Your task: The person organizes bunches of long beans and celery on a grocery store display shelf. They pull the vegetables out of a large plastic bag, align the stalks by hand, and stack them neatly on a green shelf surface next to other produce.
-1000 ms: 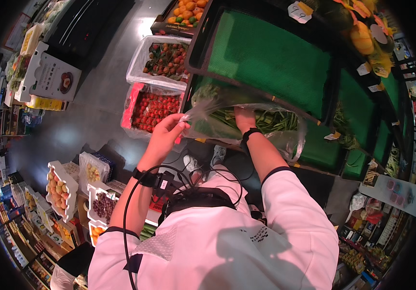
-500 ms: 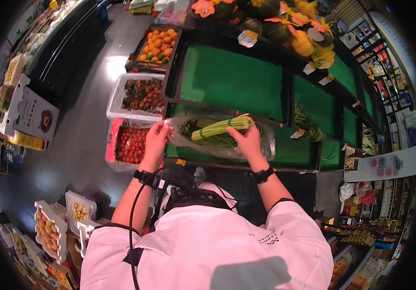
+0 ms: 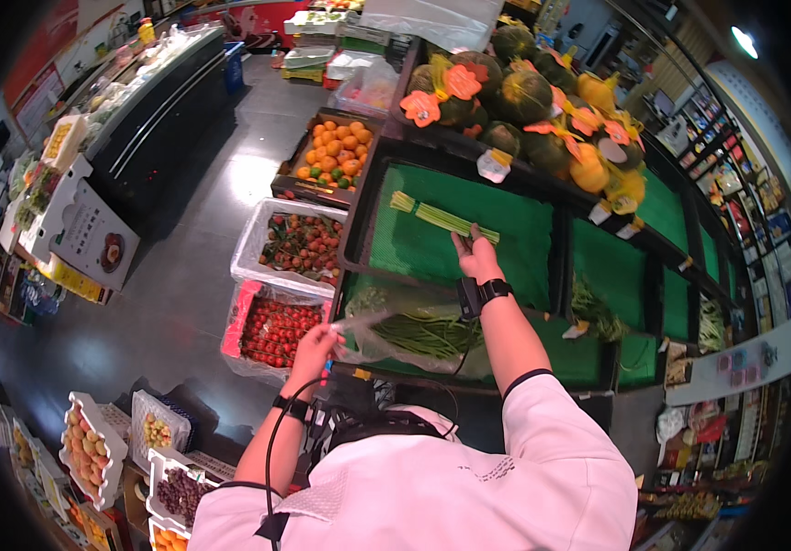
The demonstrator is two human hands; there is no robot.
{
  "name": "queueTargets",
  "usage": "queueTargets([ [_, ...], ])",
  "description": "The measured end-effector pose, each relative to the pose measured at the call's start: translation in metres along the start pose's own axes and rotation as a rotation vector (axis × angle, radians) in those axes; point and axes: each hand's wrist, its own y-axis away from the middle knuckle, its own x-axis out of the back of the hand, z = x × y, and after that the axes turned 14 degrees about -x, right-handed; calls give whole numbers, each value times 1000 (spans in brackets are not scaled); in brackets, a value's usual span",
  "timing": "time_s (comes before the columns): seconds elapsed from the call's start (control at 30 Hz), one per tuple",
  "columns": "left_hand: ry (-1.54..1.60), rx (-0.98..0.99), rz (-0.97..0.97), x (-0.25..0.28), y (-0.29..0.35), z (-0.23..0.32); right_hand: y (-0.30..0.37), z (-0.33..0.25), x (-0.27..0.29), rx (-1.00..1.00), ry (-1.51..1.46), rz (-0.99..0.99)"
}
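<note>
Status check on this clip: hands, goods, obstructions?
Left hand pinching clear plastic bag of green stalks. Right hand at near end of banded bundle, grip unclear. Bundle over green-lined tray, contact unclear. Black cable crosses left forearm.

Bunch [image 3: 441,217] over upper tray [image 3: 405,243], right hand [image 3: 478,255] at its right end. Bag [image 3: 395,354] with stalks [image 3: 428,337] over near tray [image 3: 547,354], left hand [image 3: 317,345] at bag's left. Left of trays, near to far: tomato crate [image 3: 237,321], fruit box [image 3: 250,243], citrus box [image 3: 308,191]. Pumpkins [image 3: 524,96] behind upper tray.
</note>
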Motion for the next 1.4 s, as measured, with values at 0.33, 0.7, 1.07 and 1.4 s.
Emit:
queueTargets([
  [0.33,-123,130,203,-5,14,17,-167,-16,-55,55,114,-113],
  [0.7,-150,159,257,-21,-3,1,-214,-44,-41,-217,553,-247],
  [1.07,-184,149,312,-35,-6,1,-220,-18,-65,-256,351,-27],
  [1.4,-239,166,335,-27,1,1,-224,-1,-73,-215,67,-212],
])
